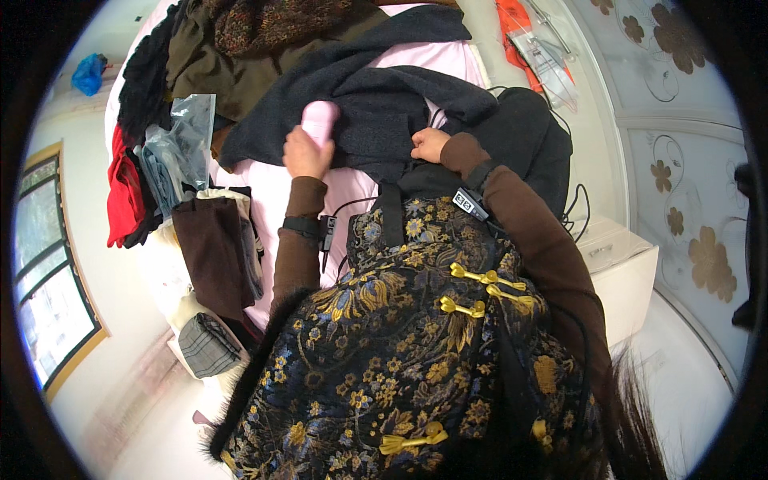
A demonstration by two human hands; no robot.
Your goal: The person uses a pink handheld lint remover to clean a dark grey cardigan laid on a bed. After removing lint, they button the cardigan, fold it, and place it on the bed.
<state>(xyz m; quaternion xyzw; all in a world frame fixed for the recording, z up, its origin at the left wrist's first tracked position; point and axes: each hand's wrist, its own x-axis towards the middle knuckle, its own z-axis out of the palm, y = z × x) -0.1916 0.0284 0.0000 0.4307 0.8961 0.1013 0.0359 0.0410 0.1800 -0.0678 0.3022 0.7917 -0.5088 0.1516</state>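
My left hand point(307, 155) grips a pink handheld device point(320, 120) with a rounded head, shaped like a fabric shaver. It is held over a dark charcoal knit garment point(372, 123), slightly blurred. Whether its head touches the cloth I cannot tell. With fingers bent, my right hand point(430, 145) holds the garment's edge near a cuff or hem. The garment lies spread over pink bedding point(270, 210). A black piece of clothing point(522, 156) lies to the right, beside my right forearm.
An olive garment point(204, 69) and a brown knit point(270, 27) lie at the far side. Folded clothes point(210, 252), a clear plastic bag point(195, 141) and red cloth point(125, 192) line the left. At right are an orange package point(516, 42), a black cable point(579, 207) and a white drawer cabinet point(624, 270).
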